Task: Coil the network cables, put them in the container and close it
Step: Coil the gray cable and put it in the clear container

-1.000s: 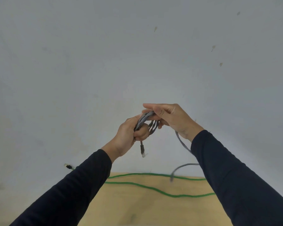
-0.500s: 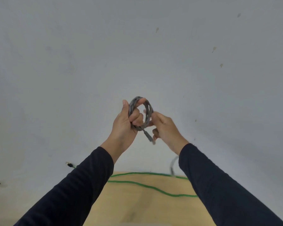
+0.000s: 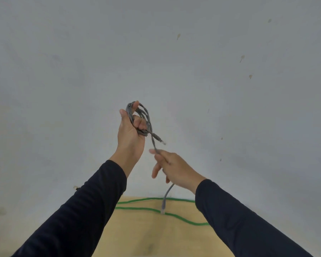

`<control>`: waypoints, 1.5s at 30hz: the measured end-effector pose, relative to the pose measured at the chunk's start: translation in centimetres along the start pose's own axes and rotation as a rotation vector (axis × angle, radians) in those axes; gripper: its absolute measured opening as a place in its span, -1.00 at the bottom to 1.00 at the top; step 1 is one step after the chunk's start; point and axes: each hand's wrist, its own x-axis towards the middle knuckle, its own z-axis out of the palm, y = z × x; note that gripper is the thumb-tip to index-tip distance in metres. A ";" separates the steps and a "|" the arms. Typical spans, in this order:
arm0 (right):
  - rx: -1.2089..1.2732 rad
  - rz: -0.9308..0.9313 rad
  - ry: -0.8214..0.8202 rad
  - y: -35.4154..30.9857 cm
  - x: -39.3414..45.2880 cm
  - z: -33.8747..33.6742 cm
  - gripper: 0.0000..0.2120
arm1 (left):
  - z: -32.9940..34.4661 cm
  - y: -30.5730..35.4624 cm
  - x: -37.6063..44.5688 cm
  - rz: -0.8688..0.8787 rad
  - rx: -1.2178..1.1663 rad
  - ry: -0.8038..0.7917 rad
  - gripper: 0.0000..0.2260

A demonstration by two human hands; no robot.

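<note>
My left hand (image 3: 131, 134) is raised in front of the wall, shut on a coil of grey network cable (image 3: 146, 118) with several loops. One plug end (image 3: 160, 141) sticks out to the right of the coil. Lower right, my right hand (image 3: 171, 166) pinches the cable's loose tail, which runs down through the fingers to a hanging plug (image 3: 163, 207). A green network cable (image 3: 143, 209) lies in two strands across the wooden table (image 3: 146, 238) below. No container is in view.
A plain grey wall (image 3: 156, 52) fills most of the view. A small dark plug end (image 3: 76, 188) shows by my left sleeve near the table's far edge. Both dark sleeves cover the table's sides.
My right hand has dropped away from the coil and slid down the grey tail. My left hand has lifted the coil slightly. The tail's plug now hangs over the green cable.
</note>
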 end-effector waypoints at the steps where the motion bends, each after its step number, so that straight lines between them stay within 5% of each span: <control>1: -0.082 -0.001 -0.055 -0.3 -0.2 0.5 -0.65 | -0.2 0.0 0.2 0.027 0.085 0.024 -0.58; 5: -0.418 -0.122 -0.224 -3.3 -0.4 -0.2 -0.73 | -1.6 -1.5 -0.8 0.245 0.827 -0.160 -0.60; 7: -0.501 -0.186 -0.198 -4.7 0.1 -2.3 -0.77 | -2.6 -2.3 -1.9 0.195 0.901 -0.322 -0.62; 11: -0.300 -0.212 0.029 -5.3 0.6 -7.3 -0.88 | -3.1 -2.8 -3.3 0.004 0.743 -0.464 -0.63; 18: 0.118 -0.237 0.074 -3.5 1.0 -7.9 -0.85 | -1.4 -1.2 -2.5 -0.155 0.451 -0.498 -0.58; 21: 0.112 -0.236 0.073 -2.8 0.9 -7.3 -0.81 | -1.4 -1.0 -1.8 -0.126 0.466 -0.391 -0.54; 24: 0.149 -0.207 0.197 -2.4 1.1 -6.8 -0.80 | -1.4 -1.8 -2.1 0.080 0.619 -0.253 -0.57; 27: 0.217 -0.161 0.290 -2.1 1.1 -6.1 -0.79 | -1.5 -2.8 -2.7 0.244 0.707 -0.277 -0.67; 31: 0.147 -0.161 0.201 -1.4 0.8 -5.7 -0.74 | -2.6 -2.8 -1.8 0.324 0.797 -0.212 -0.73; 40: 0.009 -0.163 0.082 -0.6 -0.1 -6.9 -0.76 | -4.0 -1.2 -0.6 0.218 0.630 -0.191 -0.70; 45: 0.056 -0.131 0.354 -0.2 0.6 -6.7 -0.88 | -3.9 -2.1 -1.6 0.114 0.531 -0.235 -0.70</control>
